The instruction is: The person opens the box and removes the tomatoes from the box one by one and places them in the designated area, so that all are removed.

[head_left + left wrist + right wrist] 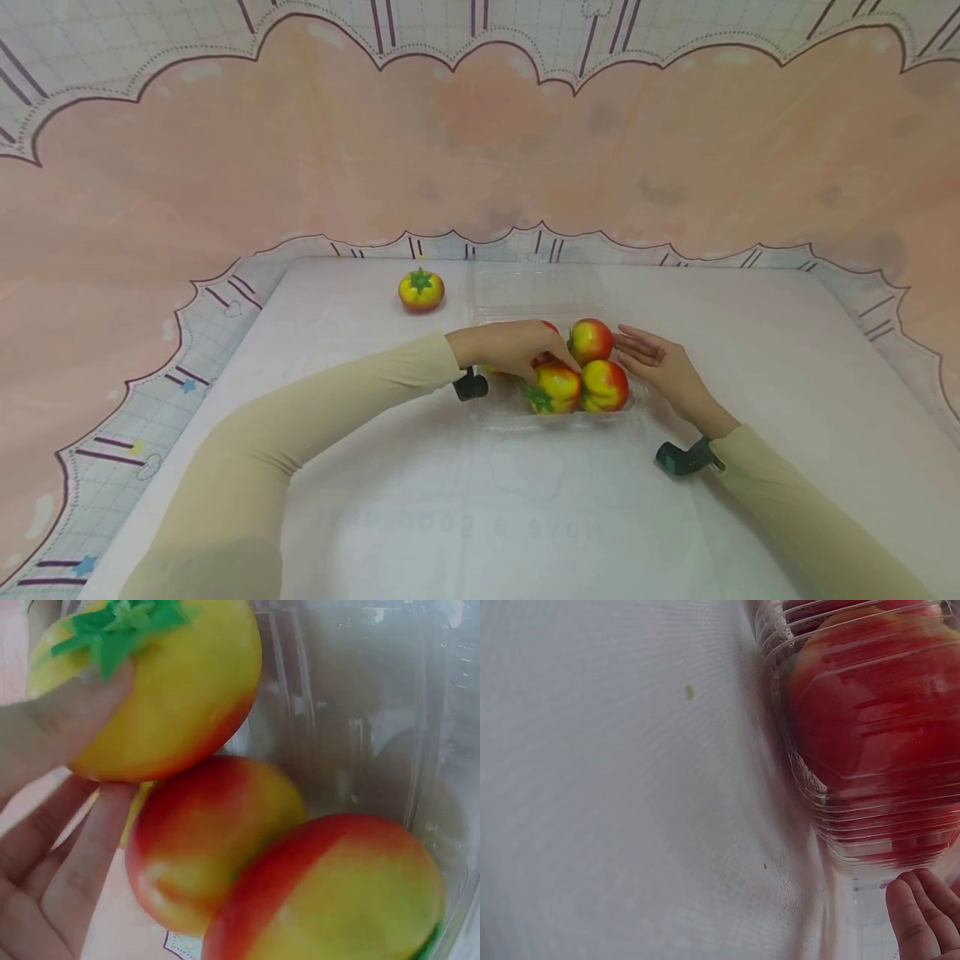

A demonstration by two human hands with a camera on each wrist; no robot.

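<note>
A yellow-and-red tomato point(187, 682) with a green star-shaped calyx is held in my left hand point(510, 346), the thumb lying over its side and the fingers beneath. It sits at the front of a clear plastic container point(551, 421). Two more tomatoes are at the container's right side, one in front point(604, 387) and one behind point(591, 340). Others in there are partly hidden behind my left hand. My right hand point(663, 367) has its fingers extended along the container's right side, fingertips right at the ribbed wall in the right wrist view.
One tomato point(422, 290) stands on the white tabletop point(420, 517), left of the container and farther back. The container's clear lid point(536, 287) lies folded open behind it. A patterned peach cloth point(450, 150) rises at the table's back edge.
</note>
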